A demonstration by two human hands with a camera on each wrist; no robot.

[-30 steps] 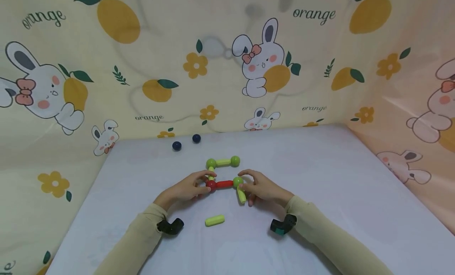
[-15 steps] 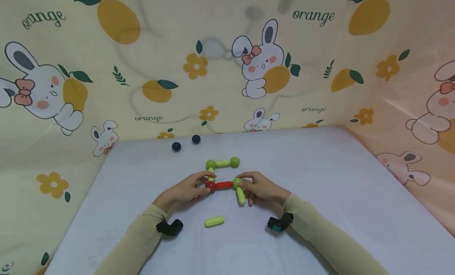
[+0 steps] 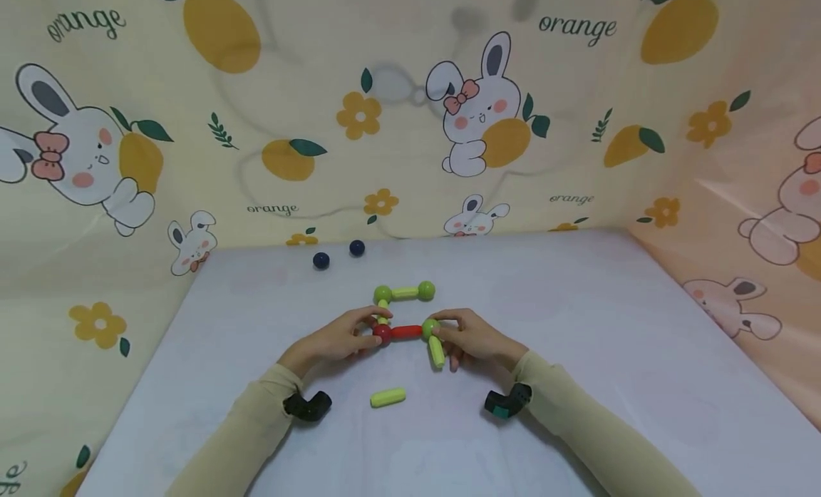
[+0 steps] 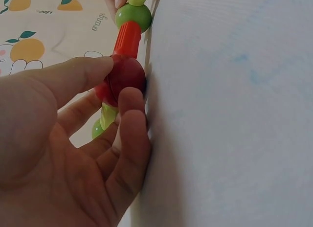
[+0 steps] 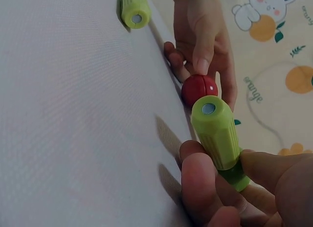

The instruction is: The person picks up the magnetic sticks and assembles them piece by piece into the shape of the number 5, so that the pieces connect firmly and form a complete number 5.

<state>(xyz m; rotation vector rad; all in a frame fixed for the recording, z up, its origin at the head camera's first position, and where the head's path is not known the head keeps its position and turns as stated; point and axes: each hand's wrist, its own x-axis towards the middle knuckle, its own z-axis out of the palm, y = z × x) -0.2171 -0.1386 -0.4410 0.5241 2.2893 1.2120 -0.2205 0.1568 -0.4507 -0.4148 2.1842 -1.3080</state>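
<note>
My left hand (image 3: 336, 334) pinches a red ball (image 4: 128, 80) between thumb and fingers. A red rod (image 3: 407, 331) joins that ball to a green ball (image 3: 429, 329), which my right hand (image 3: 476, 338) pinches. From this green ball a light green rod (image 5: 215, 134) sticks out toward me, its free end showing a round grey metal disc. Beyond the red ball, another light green rod (image 3: 383, 306), partly behind my left fingers, leads to a far green ball (image 3: 383, 293). A further light green rod (image 3: 405, 293) runs right from there to a last green ball (image 3: 426, 290).
A loose light green rod (image 3: 388, 397) lies on the white table (image 3: 577, 326) in front of the joined pieces. Two dark blue balls (image 3: 321, 261) sit near the table's back edge. A patterned cloth (image 3: 378, 55) with rabbits and oranges hangs behind.
Both hands keep their grip on the red ball and the green ball. The head view has shifted very slightly; the pieces lie as before.
</note>
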